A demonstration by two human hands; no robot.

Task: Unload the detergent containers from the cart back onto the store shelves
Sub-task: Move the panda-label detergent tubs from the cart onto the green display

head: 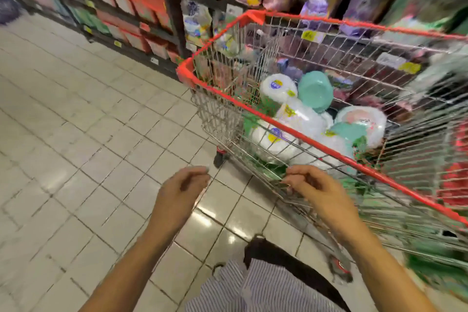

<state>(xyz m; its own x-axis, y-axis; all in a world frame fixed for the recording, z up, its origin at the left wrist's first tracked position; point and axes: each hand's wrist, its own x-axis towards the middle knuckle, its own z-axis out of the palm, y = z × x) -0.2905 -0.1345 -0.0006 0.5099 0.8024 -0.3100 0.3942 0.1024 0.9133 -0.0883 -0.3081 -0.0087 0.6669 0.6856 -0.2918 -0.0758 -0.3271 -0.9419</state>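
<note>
Beside one cart hover one left hand, one right hand.

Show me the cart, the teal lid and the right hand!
cart (186, 72): head view, on the red corner of its rim.
teal lid (315, 90): head view, on the middle of the lid's top.
right hand (316, 187): head view, on the back of the hand.

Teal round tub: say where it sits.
Head view, right of centre: the teal round tub lies inside the red-rimmed wire cart, right of a white round container.
</note>
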